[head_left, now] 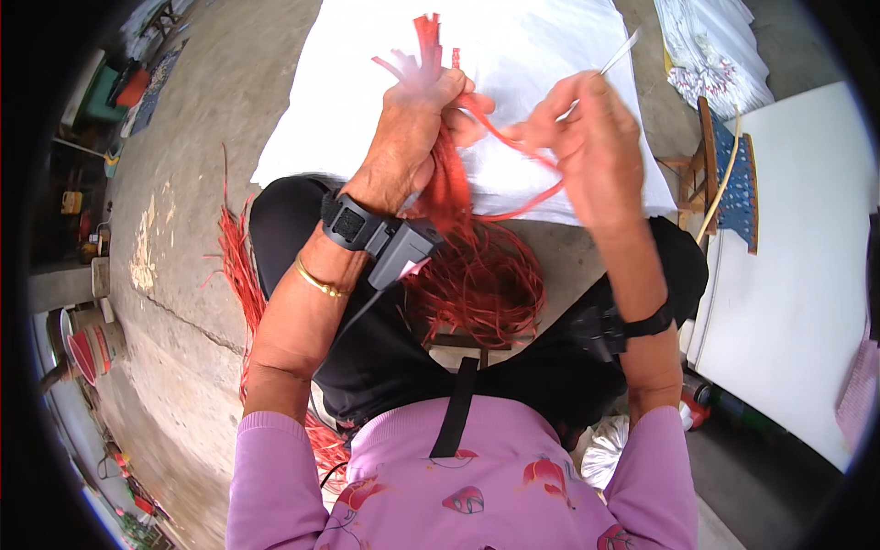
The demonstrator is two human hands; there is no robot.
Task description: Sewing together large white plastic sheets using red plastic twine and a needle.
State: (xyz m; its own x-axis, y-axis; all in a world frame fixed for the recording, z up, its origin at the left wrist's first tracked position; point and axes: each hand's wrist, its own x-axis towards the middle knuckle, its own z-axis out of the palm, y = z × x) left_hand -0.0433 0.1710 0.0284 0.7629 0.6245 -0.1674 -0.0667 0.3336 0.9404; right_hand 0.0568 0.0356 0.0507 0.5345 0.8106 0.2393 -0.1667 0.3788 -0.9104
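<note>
In front of me, over a white cloth [321,119], my left hand [414,119] is closed round a bundle of flat red strips [449,183]. Their cut ends fan out above the fist, and the long ends hang below it. From the bundle a loose red strip [509,139] runs across to my right hand [591,137]. The fingers there are bent together on it, partly smeared by motion. A thin, pale, pointed piece [621,52] sticks up behind that hand; its kind is unclear. Between my knees lies a tangled coil of red strips [490,289].
More red strips [240,266] trail down beside my left leg to the concrete floor [197,229]. At the right stand a small wooden stool [731,179] with a blue woven seat and a large white panel [788,247]. White bundled sheeting [720,55] lies at the far right.
</note>
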